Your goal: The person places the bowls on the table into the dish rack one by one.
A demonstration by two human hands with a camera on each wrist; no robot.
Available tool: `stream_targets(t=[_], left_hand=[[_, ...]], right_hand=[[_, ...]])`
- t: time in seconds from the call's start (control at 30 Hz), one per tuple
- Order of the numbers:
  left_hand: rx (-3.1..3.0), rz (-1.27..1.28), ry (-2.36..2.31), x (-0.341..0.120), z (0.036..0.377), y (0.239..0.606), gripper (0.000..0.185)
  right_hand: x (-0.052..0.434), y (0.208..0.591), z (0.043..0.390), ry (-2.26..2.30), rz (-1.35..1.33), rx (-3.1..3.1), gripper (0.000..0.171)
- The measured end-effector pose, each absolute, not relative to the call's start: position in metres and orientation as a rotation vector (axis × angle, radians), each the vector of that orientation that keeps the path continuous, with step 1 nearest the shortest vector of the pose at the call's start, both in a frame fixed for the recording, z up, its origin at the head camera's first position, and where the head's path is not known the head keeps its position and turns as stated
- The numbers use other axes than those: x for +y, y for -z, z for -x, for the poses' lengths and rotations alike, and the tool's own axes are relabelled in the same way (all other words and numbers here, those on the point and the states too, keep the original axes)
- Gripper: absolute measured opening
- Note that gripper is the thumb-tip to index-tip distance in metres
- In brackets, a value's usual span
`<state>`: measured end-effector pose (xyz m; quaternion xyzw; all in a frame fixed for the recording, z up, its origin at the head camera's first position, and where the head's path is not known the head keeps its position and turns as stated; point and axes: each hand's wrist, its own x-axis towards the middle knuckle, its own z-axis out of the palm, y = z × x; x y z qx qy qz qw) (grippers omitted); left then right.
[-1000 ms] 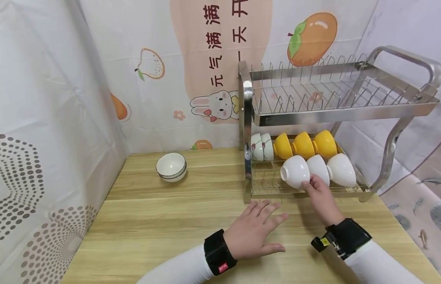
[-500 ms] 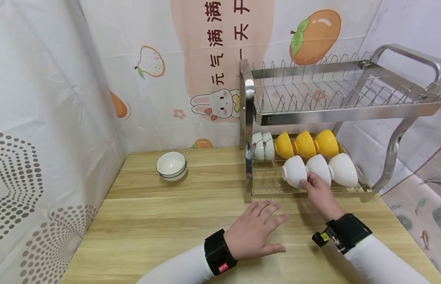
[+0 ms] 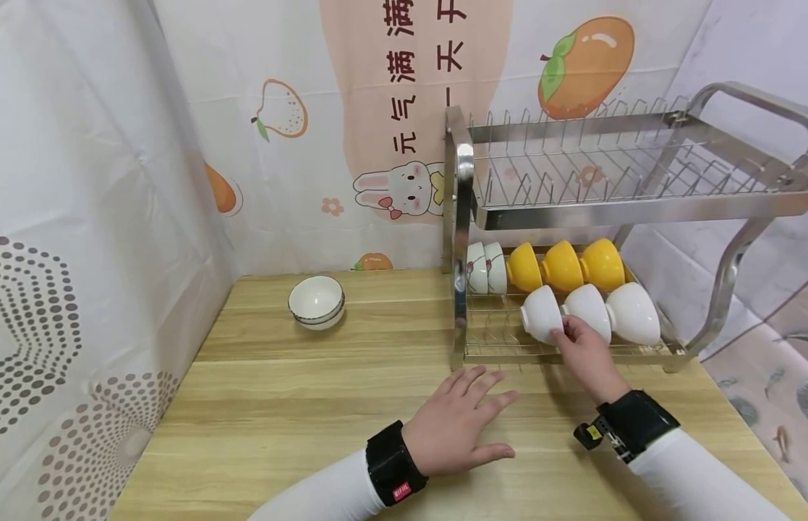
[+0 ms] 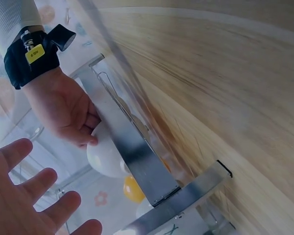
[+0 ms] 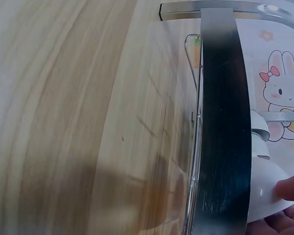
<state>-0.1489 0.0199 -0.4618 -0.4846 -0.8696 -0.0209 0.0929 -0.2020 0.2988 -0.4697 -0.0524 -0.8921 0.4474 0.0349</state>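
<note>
At the front row of the dish rack's lower tier, my right hand (image 3: 589,358) pinches the rim of the leftmost white bowl (image 3: 539,315) between thumb and fingers. The bowl lies on its side, its foot to the left. Two more white bowls (image 3: 587,312) stand to its right in the same row. In the right wrist view the thumb (image 5: 291,187) presses on the white bowl (image 5: 265,188), partly hidden by the rack's metal bar. My left hand (image 3: 452,427) hovers by the rack's front left corner, fingers spread, holding nothing.
Behind the white bowls are yellow bowls (image 3: 563,266) and two patterned bowls (image 3: 495,269). The rack's upper tier (image 3: 638,208) overhangs them. Two stacked dark-rimmed bowls (image 3: 316,300) sit at the back left of the wooden table (image 3: 280,412).
The leftmost white bowl has turned slightly in my right hand and lines up more with its neighbours. The left hand has drawn back a little to the left. The head view has shifted slightly.
</note>
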Motion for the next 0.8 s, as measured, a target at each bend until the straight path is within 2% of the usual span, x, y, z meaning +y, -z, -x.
stream_targets(t=[0.47, 0.8], left_hand=[[-2.634, 1.402, 0.091, 0.013, 0.146, 0.463, 0.072], [-2.695, 1.321, 0.133, 0.003, 0.146, 0.463, 0.073]], right_hand=[[0.3, 0.471, 0.204, -1.479, 0.102, -2.772, 0.053], [0.301, 0.468, 0.187, -1.588, -0.019, -2.607, 0.061]])
